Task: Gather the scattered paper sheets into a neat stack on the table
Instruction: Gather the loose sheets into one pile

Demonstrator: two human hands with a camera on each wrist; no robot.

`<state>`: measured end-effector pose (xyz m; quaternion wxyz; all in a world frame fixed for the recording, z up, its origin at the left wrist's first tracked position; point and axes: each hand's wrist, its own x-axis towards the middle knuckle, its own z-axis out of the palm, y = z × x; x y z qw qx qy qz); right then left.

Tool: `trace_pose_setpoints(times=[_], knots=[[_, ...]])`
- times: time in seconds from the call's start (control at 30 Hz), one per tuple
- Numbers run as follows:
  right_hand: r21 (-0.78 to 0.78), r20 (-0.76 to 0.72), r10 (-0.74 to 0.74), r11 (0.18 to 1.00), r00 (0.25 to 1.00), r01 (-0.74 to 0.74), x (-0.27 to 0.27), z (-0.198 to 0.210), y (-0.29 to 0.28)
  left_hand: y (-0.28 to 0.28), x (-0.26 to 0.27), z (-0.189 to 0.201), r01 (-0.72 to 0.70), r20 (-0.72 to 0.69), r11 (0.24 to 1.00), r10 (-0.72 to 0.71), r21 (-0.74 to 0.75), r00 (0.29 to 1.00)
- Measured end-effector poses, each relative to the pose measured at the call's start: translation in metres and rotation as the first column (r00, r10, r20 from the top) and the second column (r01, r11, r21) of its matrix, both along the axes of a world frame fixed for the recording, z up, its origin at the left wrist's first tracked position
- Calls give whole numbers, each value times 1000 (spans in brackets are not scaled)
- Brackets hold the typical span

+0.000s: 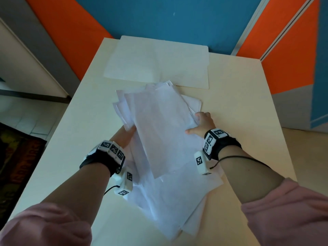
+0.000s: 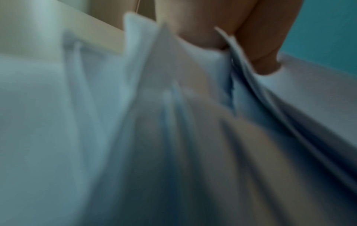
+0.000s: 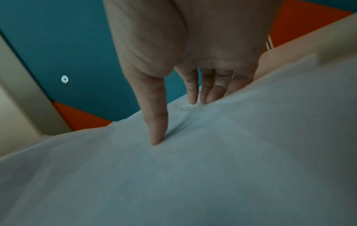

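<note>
A loose, fanned pile of white paper sheets (image 1: 159,132) lies askew in the middle of the cream table (image 1: 239,103), and its upper sheets are raised between my hands. More sheets (image 1: 168,201) spread beneath it toward the near edge. My left hand (image 1: 126,137) holds the pile's left edge; in the left wrist view my left hand (image 2: 235,56) pinches several sheets (image 2: 173,91) between thumb and finger. My right hand (image 1: 200,124) is at the pile's right edge. In the right wrist view, my right hand (image 3: 176,120) has its thumb on the top sheet (image 3: 193,175), which creases toward the fingers at the edge.
Two more white sheets (image 1: 156,63) lie flat side by side at the table's far end, slightly over the edge. Orange and blue wall panels (image 1: 168,18) stand behind the table. A dark rug (image 1: 17,157) lies on the floor to the left.
</note>
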<state>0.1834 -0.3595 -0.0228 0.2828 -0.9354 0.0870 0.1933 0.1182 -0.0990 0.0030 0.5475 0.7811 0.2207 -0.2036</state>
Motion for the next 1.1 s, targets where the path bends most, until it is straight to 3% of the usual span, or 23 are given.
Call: trace_pose_setpoints(times=[0.07, 0.13, 0.23, 0.33, 0.4, 0.5, 0.6, 0.7, 0.77, 0.87, 0.93, 1.0, 1.1], knots=[[72, -53, 1, 997, 999, 3, 0, 0, 2, -4, -3, 11, -88, -97, 996, 86, -8, 992], [40, -59, 37, 999, 998, -35, -1, 1, 7, -4, -2, 11, -184, -178, 980, 167, -81, 970], [-33, -17, 66, 997, 998, -67, -5, -2, 14, -1, 2, 0, -242, -174, 945, 206, -221, 963], [81, -23, -10, 997, 1000, 11, -7, -3, 16, 9, 5, -16, -351, -220, 903, 301, -246, 928], [142, -84, -20, 989, 996, 32, -5, 0, 18, 5, 5, -10, -338, -214, 894, 282, -296, 935], [101, -122, 40, 994, 992, -28, -5, -6, 24, 1, 2, -8, -250, -167, 906, 203, -343, 965], [22, -80, 30, 999, 996, -29, -9, -12, 24, 5, 2, -13, -183, -124, 958, 159, -221, 979], [-34, -14, 46, 998, 999, -47, -14, 1, 17, 6, 0, -19, -140, -169, 989, 130, -46, 977], [-53, 31, -75, 996, 997, 76, -19, 13, 1, 6, 1, -19, -172, -161, 985, 173, 20, 972], [60, 124, -408, 913, 905, 403, -37, 25, -34, 11, 0, -21, -241, -119, 969, 245, 53, 962], [244, 18, -525, 827, 851, 506, -55, 28, -53, 19, -3, -23, -287, -93, 957, 282, -34, 955], [415, -126, -487, 765, 864, 492, -71, 30, -59, 27, -6, -24, -298, -93, 948, 288, -114, 953], [473, -181, -347, 790, 920, 391, -76, 37, -54, 28, -6, -21, -289, -62, 930, 283, -228, 957]])
